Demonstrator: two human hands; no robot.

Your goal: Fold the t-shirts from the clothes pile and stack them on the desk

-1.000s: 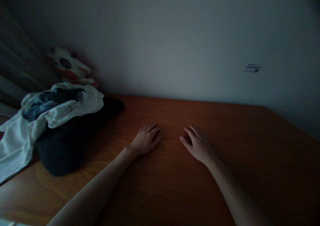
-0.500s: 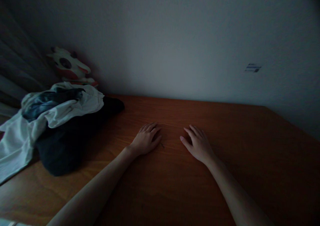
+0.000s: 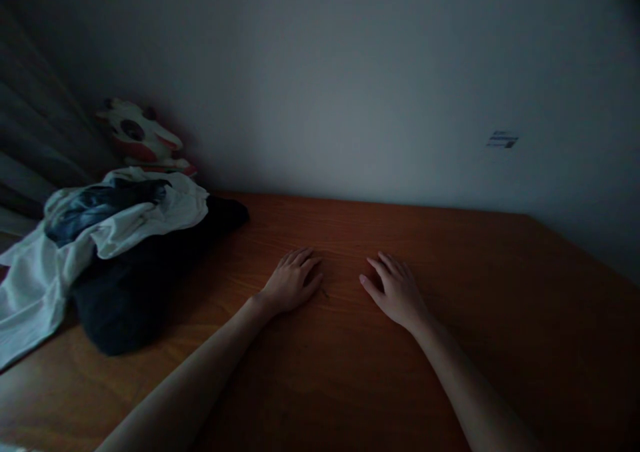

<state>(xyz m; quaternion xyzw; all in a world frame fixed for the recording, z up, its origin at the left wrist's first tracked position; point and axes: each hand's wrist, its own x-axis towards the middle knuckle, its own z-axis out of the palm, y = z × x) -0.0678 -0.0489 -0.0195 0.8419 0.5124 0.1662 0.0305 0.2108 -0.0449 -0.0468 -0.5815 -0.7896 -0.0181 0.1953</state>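
Observation:
My left hand (image 3: 291, 281) lies palm down on the brown wooden tabletop (image 3: 320, 359), left of the middle, with its fingers apart and nothing in it. To its right, across a short gap, my right hand (image 3: 394, 291) rests on the same wood, also palm down, thumb and fingers spread and holding nothing. A small dark mark (image 3: 325, 293) shows on the wood beside my left thumb. Nearest to my left hand on the far side is a heap with dark cloth (image 3: 125, 299) at the bottom.
White cloth (image 3: 145, 225) and a bluish dark garment (image 3: 95, 209) lie on top of the heap at the left. Behind it stands a white and red cow-like figure (image 3: 143, 132). A pale wall (image 3: 340, 92) with a small label (image 3: 503, 139) borders the table's back edge. Curtains (image 3: 35, 125) hang at left.
The view has shifted very slightly, so everything sits a little lower. Both hands stay in the same place on the table.

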